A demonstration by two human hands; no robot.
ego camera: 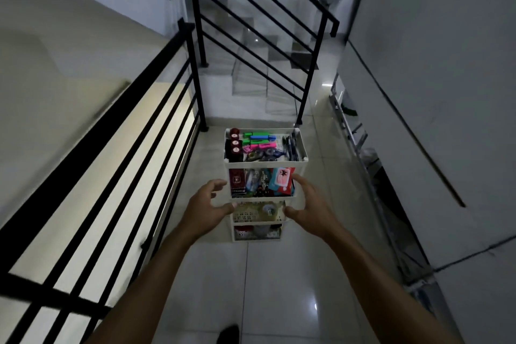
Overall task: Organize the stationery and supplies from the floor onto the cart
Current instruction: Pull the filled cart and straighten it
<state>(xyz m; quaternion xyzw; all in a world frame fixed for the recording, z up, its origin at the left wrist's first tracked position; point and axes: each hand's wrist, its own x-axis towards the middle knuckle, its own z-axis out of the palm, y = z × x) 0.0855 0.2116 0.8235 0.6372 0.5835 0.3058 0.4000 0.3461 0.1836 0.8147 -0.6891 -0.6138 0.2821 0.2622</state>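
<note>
A white tiered cart (303, 148) stands on the tiled floor in front of me. Its top tray holds dark red tape rolls (234, 145), green, pink and blue highlighters (258, 140), tape dispensers and dark pens (293, 144). The second tier carries red packets and a pink card (280, 180). Lower tiers hold more supplies, partly hidden. My left hand (205, 205) hovers at the cart's left side, fingers spread and loosely curved, holding nothing. My right hand (308, 204) hovers at the right side in the same pose, empty.
A black metal railing (156, 109) runs along the left over a stairwell. Stairs (251, 64) rise behind the cart, with another railing. A grey wall and a leaning metal ladder (360, 148) line the right. A glossy tiled floor (279, 288) lies in front of me.
</note>
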